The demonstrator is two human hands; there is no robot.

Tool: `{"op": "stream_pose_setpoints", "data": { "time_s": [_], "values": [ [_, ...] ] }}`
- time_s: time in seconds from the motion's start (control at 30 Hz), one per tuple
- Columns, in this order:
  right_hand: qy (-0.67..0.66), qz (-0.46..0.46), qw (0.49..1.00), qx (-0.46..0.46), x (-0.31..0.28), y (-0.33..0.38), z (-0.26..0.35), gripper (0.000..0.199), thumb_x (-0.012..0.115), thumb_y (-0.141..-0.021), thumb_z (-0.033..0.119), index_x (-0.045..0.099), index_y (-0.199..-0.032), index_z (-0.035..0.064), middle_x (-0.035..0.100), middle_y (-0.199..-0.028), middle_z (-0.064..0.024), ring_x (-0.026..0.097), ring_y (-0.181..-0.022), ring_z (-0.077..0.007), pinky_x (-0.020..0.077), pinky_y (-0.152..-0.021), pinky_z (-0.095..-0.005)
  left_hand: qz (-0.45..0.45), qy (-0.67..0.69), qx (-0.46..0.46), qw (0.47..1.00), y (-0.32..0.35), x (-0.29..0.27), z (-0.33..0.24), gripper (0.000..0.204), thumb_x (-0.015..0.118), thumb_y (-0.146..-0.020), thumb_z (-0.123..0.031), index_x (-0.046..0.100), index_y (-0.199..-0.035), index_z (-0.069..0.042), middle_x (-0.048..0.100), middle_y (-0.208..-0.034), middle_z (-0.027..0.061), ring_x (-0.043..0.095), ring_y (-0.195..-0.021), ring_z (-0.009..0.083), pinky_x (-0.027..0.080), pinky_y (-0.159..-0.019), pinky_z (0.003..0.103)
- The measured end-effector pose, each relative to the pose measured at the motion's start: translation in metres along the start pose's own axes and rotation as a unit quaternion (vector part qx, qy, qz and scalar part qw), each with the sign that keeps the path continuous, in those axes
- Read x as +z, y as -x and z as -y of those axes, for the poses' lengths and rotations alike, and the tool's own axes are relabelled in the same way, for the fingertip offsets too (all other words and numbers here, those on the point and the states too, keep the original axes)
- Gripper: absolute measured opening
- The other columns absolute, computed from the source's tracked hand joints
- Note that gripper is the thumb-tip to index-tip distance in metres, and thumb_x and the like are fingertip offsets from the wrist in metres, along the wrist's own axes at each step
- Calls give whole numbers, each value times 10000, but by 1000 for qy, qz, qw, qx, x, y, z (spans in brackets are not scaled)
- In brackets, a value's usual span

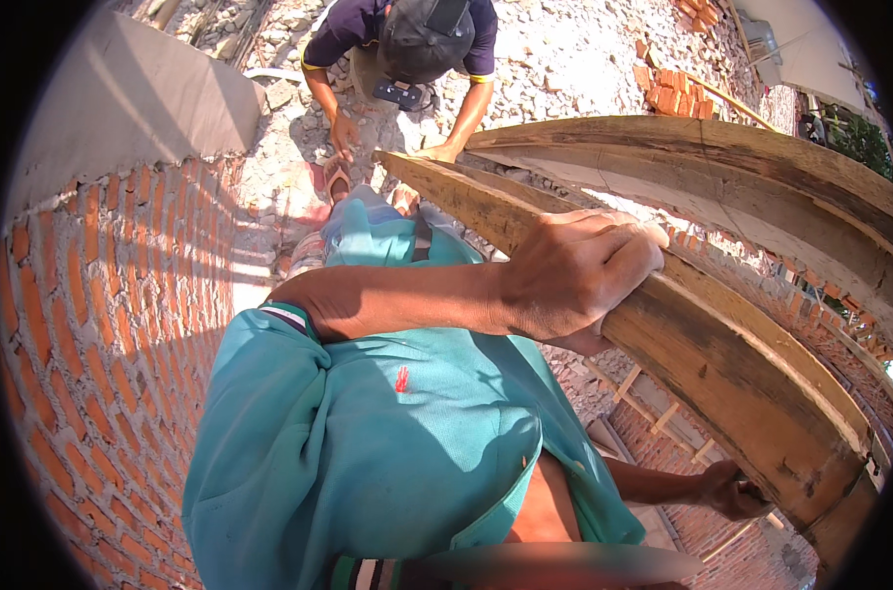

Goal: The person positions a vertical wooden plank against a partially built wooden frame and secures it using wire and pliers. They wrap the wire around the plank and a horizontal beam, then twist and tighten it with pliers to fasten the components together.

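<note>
One left hand point(584, 270) clamps over a long wooden plank point(731, 383) that slants across the person's right side; well apart from it, the right hand point(733, 492) curls beside the plank's lower stretch, whether touching I cannot tell. The plank is flat-sided, brown, rough and dark-stained. Beyond lie a creased teal shirt point(417, 433), coarse orange brickwork point(102, 344), a crouching co-worker point(348, 29) and jagged pale rubble point(564, 59).

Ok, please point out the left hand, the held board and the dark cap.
Left hand point(576, 267): head view, back of hand.
Held board point(736, 393): head view, broad side.
Dark cap point(424, 47): head view, crown.
</note>
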State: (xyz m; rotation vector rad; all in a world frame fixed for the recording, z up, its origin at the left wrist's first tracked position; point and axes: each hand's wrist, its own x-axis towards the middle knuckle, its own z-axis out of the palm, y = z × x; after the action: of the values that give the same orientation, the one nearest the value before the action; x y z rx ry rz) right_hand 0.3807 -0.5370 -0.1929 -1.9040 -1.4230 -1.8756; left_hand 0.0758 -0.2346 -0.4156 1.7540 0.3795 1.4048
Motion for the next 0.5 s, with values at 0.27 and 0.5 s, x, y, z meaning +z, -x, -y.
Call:
{"op": "stream_pose_setpoints", "data": {
  "time_s": [0.27, 0.5],
  "values": [
    [-20, 15, 998, 63, -4, 32, 0, 709, 931, -731, 473, 634, -1103, -53, 668, -928, -116, 645, -712, -179, 530, -568, -280, 56, 37, -7, 998, 5, 6, -3, 739, 947, -597, -295, 568, -1164, -10, 684, -1213, 220, 726, -1019, 368, 608, -801, 409],
    [-27, 29, 993, 114, -15, 57, 22, 705, 930, -738, 461, 640, -1131, -47, 681, -966, -124, 660, -747, -188, 541, -602, -285, 181, 216, -369, 886, -9, -9, 145, 969, 587, -975, -653, 354, -1530, 107, 739, -925, 187, 741, -861, 246, 580, -834, 333]
  ]
}}
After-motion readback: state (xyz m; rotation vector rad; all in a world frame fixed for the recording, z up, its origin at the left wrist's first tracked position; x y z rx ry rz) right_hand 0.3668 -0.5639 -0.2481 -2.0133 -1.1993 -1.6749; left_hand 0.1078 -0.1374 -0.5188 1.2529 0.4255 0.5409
